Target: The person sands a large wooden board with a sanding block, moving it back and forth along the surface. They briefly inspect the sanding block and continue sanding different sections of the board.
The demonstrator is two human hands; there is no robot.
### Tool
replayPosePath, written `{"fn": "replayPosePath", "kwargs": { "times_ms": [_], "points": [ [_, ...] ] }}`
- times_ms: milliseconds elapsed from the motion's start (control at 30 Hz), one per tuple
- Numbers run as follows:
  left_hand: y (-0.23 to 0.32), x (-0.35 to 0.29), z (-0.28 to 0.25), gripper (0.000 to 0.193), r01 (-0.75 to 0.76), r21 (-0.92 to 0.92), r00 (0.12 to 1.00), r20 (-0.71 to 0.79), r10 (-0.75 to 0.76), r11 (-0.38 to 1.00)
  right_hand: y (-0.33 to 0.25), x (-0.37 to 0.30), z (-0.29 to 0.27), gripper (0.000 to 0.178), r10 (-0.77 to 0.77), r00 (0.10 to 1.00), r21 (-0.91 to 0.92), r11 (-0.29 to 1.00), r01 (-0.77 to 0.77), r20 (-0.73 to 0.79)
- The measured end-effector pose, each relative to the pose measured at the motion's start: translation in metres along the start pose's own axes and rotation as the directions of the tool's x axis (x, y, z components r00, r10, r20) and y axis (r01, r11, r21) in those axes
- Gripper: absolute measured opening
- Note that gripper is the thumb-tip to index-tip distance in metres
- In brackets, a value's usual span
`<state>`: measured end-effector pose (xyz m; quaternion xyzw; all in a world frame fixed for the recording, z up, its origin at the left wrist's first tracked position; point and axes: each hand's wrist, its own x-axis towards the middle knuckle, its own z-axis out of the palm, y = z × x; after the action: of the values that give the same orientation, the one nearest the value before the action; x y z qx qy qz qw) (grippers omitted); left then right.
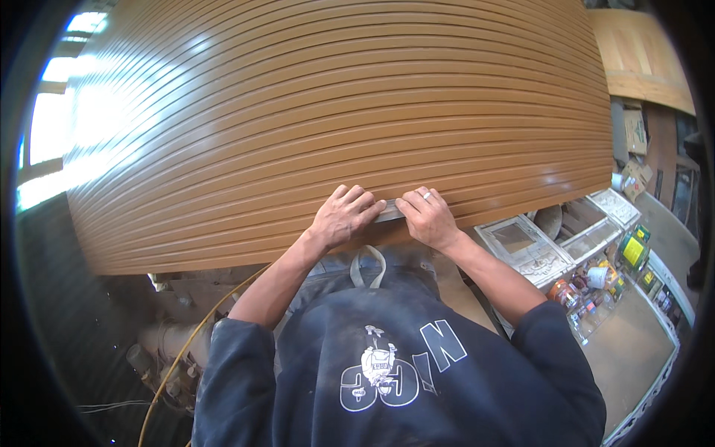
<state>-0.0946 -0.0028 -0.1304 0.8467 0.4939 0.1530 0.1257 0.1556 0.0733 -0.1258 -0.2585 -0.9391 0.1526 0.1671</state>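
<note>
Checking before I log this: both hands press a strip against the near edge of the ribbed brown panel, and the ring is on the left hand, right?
Not quite: the head view shows the ring on the right hand, not the left hand. Both hands do press the strip against the ribbed brown panel.

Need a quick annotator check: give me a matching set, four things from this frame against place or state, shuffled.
1 left hand
2 right hand
3 ribbed brown panel
4 yellow cable

a wears a ring
b lower left, by the sleeve
c fills the upper frame
d ringless fingers on the panel edge, pressing a grey pad

Pairs: 1-d, 2-a, 3-c, 4-b
</note>
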Motion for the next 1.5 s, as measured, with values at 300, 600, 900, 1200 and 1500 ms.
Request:
{"fn": "replayPosePath", "kwargs": {
  "times_ms": [300, 600, 900, 1200, 1500],
  "points": [
    [-0.067, -0.137, -0.034, 0.043, -0.007, 0.022, 0.997, -0.075, 0.008, 1.000, -0.114, 0.059, 0.076, 0.020, -0.064, 0.998, 0.069, 0.996, 0.063, 0.015],
    [-0.038, -0.147, 0.019, 0.043, 0.105, 0.058, 0.994, -0.032, -0.103, 0.993, -0.098, 0.018, 0.111, 0.019, -0.079, 0.997, 0.105, 0.991, 0.077, 0.016],
    [-0.023, -0.134, 0.021, 0.040, 0.095, 0.106, 0.995, -0.028, -0.092, 0.990, -0.079, 0.002, 0.121, 0.015, -0.075, 0.997, 0.164, 0.983, 0.077, -0.021],
    [-0.039, -0.198, -0.012, 0.043, 0.196, 0.062, 0.981, -0.025, -0.195, 0.979, -0.144, 0.033, 0.122, 0.022, -0.088, 0.995, 0.195, 0.978, 0.078, 0.040],
    [-0.045, -0.199, 0.054, 0.039, 0.076, 0.150, 0.986, -0.159, -0.051, 0.986, -0.112, -0.015, 0.171, 0.020, -0.143, 0.989, 0.151, 0.978, 0.147, -0.035]
  ]
}}
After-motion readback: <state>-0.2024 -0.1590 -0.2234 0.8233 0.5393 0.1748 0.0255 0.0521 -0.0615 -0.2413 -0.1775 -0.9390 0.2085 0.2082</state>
